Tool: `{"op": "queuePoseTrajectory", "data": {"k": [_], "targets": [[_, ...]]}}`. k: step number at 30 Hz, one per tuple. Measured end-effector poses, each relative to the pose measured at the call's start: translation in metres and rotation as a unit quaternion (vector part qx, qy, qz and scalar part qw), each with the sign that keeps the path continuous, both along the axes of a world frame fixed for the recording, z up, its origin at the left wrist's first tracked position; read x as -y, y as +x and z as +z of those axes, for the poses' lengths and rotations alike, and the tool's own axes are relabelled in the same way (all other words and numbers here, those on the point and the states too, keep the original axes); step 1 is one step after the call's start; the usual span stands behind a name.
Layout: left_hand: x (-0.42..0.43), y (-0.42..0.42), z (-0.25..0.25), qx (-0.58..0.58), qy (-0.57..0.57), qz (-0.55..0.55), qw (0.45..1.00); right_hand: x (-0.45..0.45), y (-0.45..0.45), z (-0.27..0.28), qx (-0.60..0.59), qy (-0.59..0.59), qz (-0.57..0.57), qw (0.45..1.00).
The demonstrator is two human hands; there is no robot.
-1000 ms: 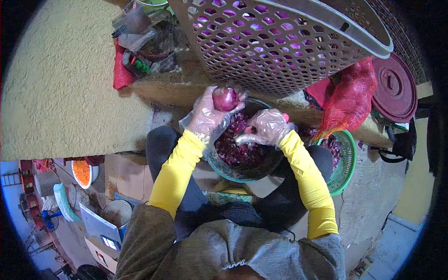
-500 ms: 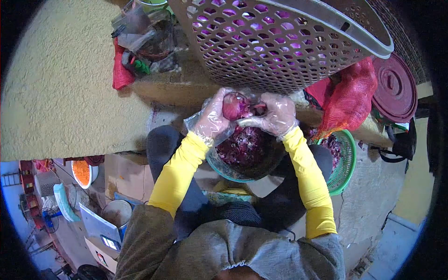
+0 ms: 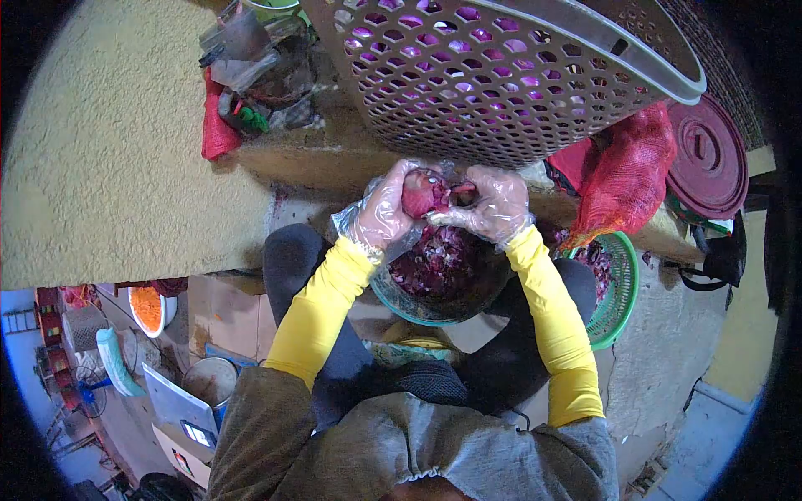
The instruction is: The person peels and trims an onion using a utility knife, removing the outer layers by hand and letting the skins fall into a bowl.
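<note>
My left hand, in a clear plastic glove, is closed around a red onion. Beside it my right hand, gloved likewise, has its fingers curled and its thumb reaching to the onion's lower side. A small dark reddish piece shows between the right fingers and the onion; whether it is peel or a tool I cannot make out. Directly below both hands, a round basin with a teal rim holds a heap of purple onion skins.
A large perforated basket of red onions stands just ahead on the ledge. To the right are a red mesh sack, a maroon lid and a green basket with skins. Plastic bags lie at upper left.
Both hands stay over the basin with the onion in the left one. The onion has turned and shifted very slightly; the right thumb has moved a little along its lower side.
</note>
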State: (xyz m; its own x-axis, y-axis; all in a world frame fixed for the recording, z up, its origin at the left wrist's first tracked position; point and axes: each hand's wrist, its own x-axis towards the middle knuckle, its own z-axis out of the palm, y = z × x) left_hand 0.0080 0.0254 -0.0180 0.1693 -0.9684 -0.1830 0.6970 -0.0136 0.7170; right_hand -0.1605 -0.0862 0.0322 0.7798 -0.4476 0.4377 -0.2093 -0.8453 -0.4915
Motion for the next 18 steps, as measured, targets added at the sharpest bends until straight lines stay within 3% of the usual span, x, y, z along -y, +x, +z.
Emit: {"op": "queuePoseTrajectory", "data": {"k": [2,3,5,6,8,12,18], "targets": [[0.002,0.002,0.004,-0.194,0.047,-0.017,0.980,-0.001,0.000,0.000,-0.010,0.011,-0.003,1.000],[0.001,-0.002,0.015,-0.194,0.047,-0.017,0.980,0.000,0.000,0.000,-0.010,0.011,-0.003,1.000],[-0.002,-0.012,0.033,-0.027,0.075,0.042,0.996,0.000,0.000,-0.002,-0.005,0.021,0.012,1.000],[-0.001,-0.009,0.028,-0.027,0.075,0.042,0.996,0.001,-0.001,-0.005,-0.005,0.021,0.012,1.000],[0.001,-0.002,0.016,-0.146,0.046,-0.002,0.988,0.002,-0.002,-0.011,-0.043,-0.007,0.012,0.999],[0.001,-0.005,0.019,-0.176,0.048,0.006,0.983,0.001,-0.001,-0.012,-0.030,-0.006,0.010,0.999],[0.003,-0.006,0.004,-0.185,0.062,0.011,0.981,0.000,-0.003,-0.007,-0.107,0.035,0.032,0.993]]}}
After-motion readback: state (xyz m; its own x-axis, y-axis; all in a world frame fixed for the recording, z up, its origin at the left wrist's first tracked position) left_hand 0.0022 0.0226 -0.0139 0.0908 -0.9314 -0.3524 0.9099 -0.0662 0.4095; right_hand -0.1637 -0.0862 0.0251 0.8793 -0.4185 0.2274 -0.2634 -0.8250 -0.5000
